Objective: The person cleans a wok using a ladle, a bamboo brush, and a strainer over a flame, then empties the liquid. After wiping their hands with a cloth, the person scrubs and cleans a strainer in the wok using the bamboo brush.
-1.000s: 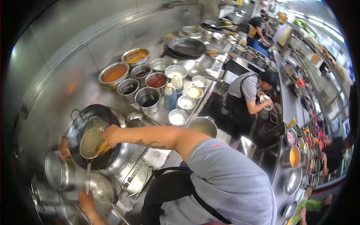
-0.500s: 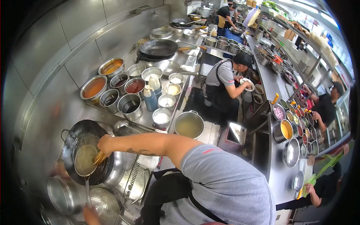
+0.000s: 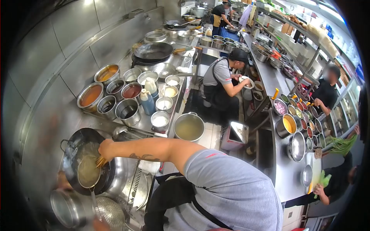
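Note:
My right hand point(image 3: 106, 149) reaches over a dark wok point(image 3: 77, 142), its fingers closed round a bamboo brush point(image 3: 101, 161). The brush's bristles touch the edge of a long-handled round strainer point(image 3: 89, 171) that lies tilted inside the wok. The strainer's bowl looks murky tan, and its mesh is too blurred to make out. Its metal handle runs down to my left hand point(image 3: 101, 224), which is closed on it, blurred and partly cut off at the bottom edge. A perforated skimmer point(image 3: 110, 211) and a metal pot point(image 3: 67, 208) sit beside that handle.
Sauce pots point(image 3: 90, 95) and squeeze bottles point(image 3: 147, 102) stand beyond the wok. A pot of cloudy liquid point(image 3: 189, 127) is behind my arm. A crouching co-worker point(image 3: 221, 82) holds a bowl point(image 3: 246, 82). Several ingredient pots point(image 3: 289, 125) line the far counter, where other people work.
My right hand and the brush have shifted slightly over the strainer. My left hand has moved slightly right and down. Across the counter, one co-worker has turned, and another's green vegetables have moved apart.

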{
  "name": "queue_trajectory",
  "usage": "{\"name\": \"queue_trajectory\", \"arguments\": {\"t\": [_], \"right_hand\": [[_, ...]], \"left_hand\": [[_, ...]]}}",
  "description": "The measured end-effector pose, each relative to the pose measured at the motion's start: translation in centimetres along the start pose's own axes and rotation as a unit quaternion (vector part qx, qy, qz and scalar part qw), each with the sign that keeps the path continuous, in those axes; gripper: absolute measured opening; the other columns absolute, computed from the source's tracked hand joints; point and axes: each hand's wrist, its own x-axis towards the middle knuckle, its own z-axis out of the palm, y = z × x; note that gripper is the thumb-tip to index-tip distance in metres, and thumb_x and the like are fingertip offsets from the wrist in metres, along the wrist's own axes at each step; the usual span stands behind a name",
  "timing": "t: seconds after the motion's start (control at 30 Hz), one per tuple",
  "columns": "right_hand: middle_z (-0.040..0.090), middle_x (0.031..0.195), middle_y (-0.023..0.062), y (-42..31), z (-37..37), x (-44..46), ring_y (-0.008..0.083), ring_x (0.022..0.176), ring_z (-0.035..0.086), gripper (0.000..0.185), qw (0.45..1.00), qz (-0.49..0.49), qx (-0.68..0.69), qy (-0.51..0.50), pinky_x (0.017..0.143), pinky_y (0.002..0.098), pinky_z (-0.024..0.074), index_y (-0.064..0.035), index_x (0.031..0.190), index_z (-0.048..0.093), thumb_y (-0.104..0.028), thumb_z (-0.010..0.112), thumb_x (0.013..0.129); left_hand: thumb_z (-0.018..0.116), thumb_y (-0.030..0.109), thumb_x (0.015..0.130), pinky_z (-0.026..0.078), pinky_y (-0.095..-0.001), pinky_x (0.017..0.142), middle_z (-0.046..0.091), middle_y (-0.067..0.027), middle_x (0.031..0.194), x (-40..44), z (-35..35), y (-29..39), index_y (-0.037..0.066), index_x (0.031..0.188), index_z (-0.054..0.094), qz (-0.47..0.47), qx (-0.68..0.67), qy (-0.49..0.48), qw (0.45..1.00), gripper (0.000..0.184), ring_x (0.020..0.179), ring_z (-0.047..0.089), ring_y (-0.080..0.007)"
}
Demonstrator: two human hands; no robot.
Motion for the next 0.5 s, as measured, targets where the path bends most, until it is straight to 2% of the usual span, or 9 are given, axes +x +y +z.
{"name": "queue_trajectory", "arguments": {"t": [0.13, 0.23, 0.33, 0.4, 0.43, 0.5], "right_hand": [[0.070, 0.089, 0.0107, -0.6, -1.6, -1.2, 0.0265, 0.088, 0.067, 0.030, 0.999, -0.024, 0.021, 0.021, 0.074, 0.0377, 0.0524, -0.0075, 0.086, 0.072, -0.030, 0.072, 0.066], [0.070, 0.088, 0.0118, -1.4, -1.0, -1.0, 0.0267, 0.088, 0.067, 0.029, 0.998, -0.028, 0.060, 0.010, 0.073, 0.0378, 0.0526, -0.0078, 0.087, 0.072, -0.029, 0.071, 0.067], [0.070, 0.089, 0.0122, -0.7, 0.6, 0.1, 0.0262, 0.088, 0.067, 0.029, 0.998, -0.046, 0.018, -0.043, 0.073, 0.0380, 0.0528, -0.0081, 0.088, 0.072, -0.029, 0.071, 0.069], [0.070, 0.090, 0.0113, 0.3, 0.4, 0.8, 0.0254, 0.089, 0.067, 0.029, 1.000, -0.021, -0.008, -0.004, 0.072, 0.0382, 0.0528, -0.0085, 0.088, 0.072, -0.030, 0.071, 0.069], [0.070, 0.090, 0.0113, 0.6, -0.1, 0.9, 0.0254, 0.089, 0.067, 0.029, 1.000, -0.025, -0.009, -0.007, 0.072, 0.0382, 0.0528, -0.0085, 0.088, 0.072, -0.030, 0.071, 0.069], [0.070, 0.091, 0.0110, 0.8, -1.6, 1.0, 0.0261, 0.089, 0.067, 0.027, 0.999, -0.039, -0.015, 0.007, 0.073, 0.0378, 0.0528, -0.0089, 0.088, 0.072, -0.029, 0.070, 0.070]], "left_hand": [[0.053, 0.049, 0.089, 0.050, -0.0448, 0.070, 0.066, -0.0232, 0.088, -0.7, 0.9, 0.4, 0.001, 0.107, 0.065, -0.020, 0.024, 0.013, 0.999, 0.052, 0.077, 0.064, -0.0380], [0.053, 0.048, 0.090, 0.050, -0.0454, 0.070, 0.066, -0.0243, 0.090, -0.9, 1.6, 0.1, 0.002, 0.108, 0.065, -0.010, 0.030, -0.018, 0.999, 0.051, 0.079, 0.064, -0.0381], [0.053, 0.046, 0.090, 0.049, -0.0454, 0.075, 0.065, -0.0259, 0.097, -1.7, 0.3, 1.0, 0.001, 0.111, 0.063, 0.014, -0.016, 0.001, 1.000, 0.051, 0.085, 0.063, -0.0390], [0.052, 0.043, 0.091, 0.047, -0.0448, 0.083, 0.062, -0.0274, 0.106, -2.1, -2.1, 2.4, 0.000, 0.118, 0.059, -0.021, -0.072, -0.082, 0.994, 0.051, 0.093, 0.061, -0.0407], [0.052, 0.043, 0.091, 0.047, -0.0448, 0.083, 0.062, -0.0274, 0.106, -2.3, -3.8, 3.7, 0.000, 0.118, 0.059, -0.025, -0.073, -0.084, 0.993, 0.051, 0.093, 0.061, -0.0407], [0.051, 0.042, 0.091, 0.044, -0.0444, 0.089, 0.059, -0.0286, 0.113, -2.5, -6.5, 5.7, 0.000, 0.123, 0.055, -0.117, -0.034, -0.171, 0.978, 0.052, 0.100, 0.059, -0.0416]]}}
